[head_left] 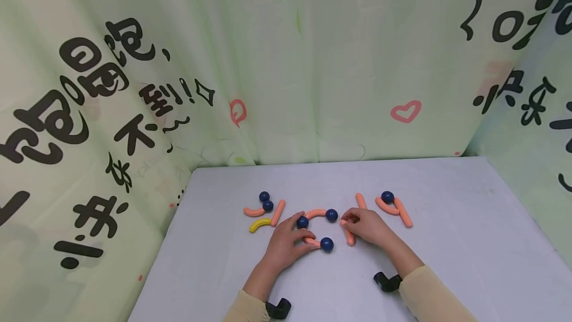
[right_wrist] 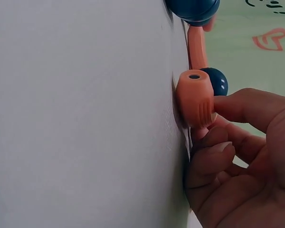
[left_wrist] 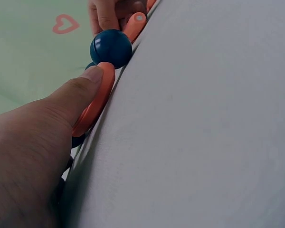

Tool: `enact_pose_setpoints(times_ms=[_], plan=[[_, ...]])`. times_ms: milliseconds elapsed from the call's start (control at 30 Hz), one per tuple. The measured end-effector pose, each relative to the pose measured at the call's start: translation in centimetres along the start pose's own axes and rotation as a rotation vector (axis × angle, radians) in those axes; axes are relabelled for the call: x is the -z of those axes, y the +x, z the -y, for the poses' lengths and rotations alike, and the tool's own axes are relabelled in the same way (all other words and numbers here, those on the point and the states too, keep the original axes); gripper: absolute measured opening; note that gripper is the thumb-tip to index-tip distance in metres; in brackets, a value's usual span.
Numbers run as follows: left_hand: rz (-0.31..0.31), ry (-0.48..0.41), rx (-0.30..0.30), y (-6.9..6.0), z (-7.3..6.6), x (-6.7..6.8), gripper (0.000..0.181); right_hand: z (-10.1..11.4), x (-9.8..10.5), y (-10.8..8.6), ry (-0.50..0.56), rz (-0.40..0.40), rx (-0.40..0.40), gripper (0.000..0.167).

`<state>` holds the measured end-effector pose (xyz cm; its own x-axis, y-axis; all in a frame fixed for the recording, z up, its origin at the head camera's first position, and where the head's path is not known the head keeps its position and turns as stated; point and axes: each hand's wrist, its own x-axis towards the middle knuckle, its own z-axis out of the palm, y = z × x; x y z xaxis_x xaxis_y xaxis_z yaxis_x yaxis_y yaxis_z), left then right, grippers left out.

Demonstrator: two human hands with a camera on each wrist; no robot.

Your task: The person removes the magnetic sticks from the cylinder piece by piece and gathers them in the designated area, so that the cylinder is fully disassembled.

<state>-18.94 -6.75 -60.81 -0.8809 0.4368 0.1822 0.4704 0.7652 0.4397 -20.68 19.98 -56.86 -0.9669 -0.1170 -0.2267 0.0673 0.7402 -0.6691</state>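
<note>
My left hand (head_left: pixel 286 243) pinches a curved orange toy rod (left_wrist: pixel 100 97), with the thumb lying along it. A dark blue ball (head_left: pixel 326 245) sits on that rod's right end. At its other end is another blue ball (head_left: pixel 302 222), from which a second curved orange rod (head_left: pixel 317 212) runs to a third ball (head_left: pixel 331 215); together they form an open arc. To the right of the arc, my right hand (head_left: pixel 370 226) pinches a straight orange rod (right_wrist: pixel 195 97) close to the table, apart from the balls. A hole shows in that rod's near end.
Left of the hands lie blue balls (head_left: pixel 267 205), a curved orange rod (head_left: pixel 253 211), a straight one (head_left: pixel 278 212) and a yellow curved rod (head_left: pixel 260 225). Behind the right hand is a straight rod (head_left: pixel 360 201); further right, a ball (head_left: pixel 387 197) touches orange rods (head_left: pixel 403 212). Curtains surround the white table (head_left: pixel 447 242).
</note>
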Motion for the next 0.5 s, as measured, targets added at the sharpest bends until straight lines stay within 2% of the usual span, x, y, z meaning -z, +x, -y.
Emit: enact_pose_setpoints(times_ms=[233, 500], plan=[[0.003, -0.007, 0.001, -0.1, -0.2, 0.2, 0.028, -0.4, 1.2, -0.7, 0.07, 0.002, -0.002, 0.02], [0.011, -0.021, 0.006, -0.1, -0.1, 0.2, 0.028, -1.0, 4.6, -1.3, 0.095, -0.027, 0.016, 0.03]])
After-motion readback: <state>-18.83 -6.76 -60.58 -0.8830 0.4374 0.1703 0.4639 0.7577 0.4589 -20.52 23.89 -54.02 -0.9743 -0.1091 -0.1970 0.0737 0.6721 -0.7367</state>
